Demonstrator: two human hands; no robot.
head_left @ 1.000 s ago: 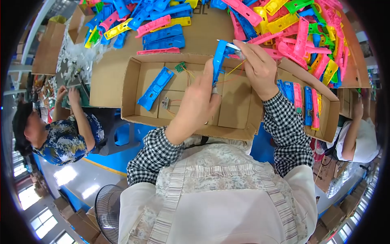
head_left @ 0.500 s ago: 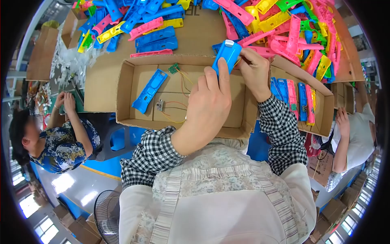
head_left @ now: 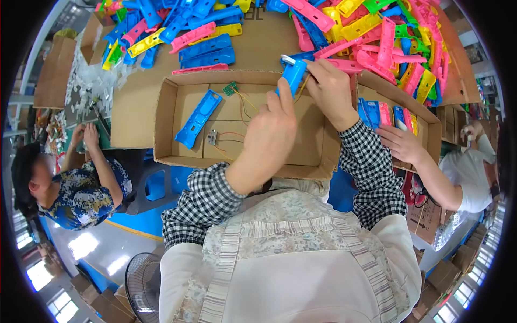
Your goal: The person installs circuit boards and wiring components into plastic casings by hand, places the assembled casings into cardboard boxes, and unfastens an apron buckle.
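A blue plastic shell [head_left: 292, 76] with a white piece [head_left: 288, 60] at its top end is held above the cardboard box [head_left: 247, 168]. My left hand [head_left: 269, 137] is closed round its lower part. At its upper right side, my right hand [head_left: 331, 89] pinches the shell, with a thin yellow wire beside the fingers. In the box lie another blue shell [head_left: 198, 118], a green circuit board [head_left: 230, 89] with wires, and a small metallic part [head_left: 212, 137] with red and yellow wires.
Piles of coloured shells [head_left: 371, 32] lie along the back. A second box [head_left: 431, 141] at the right holds shells, and a co-worker's hand [head_left: 401, 144] reaches into it. Another person [head_left: 81, 177] sits at the left, beside translucent pieces [head_left: 89, 75].
The blue shell has turned in my hands, its smooth outer side now showing, and has dropped slightly since half a second ago. The co-worker's hand has come over the right box.
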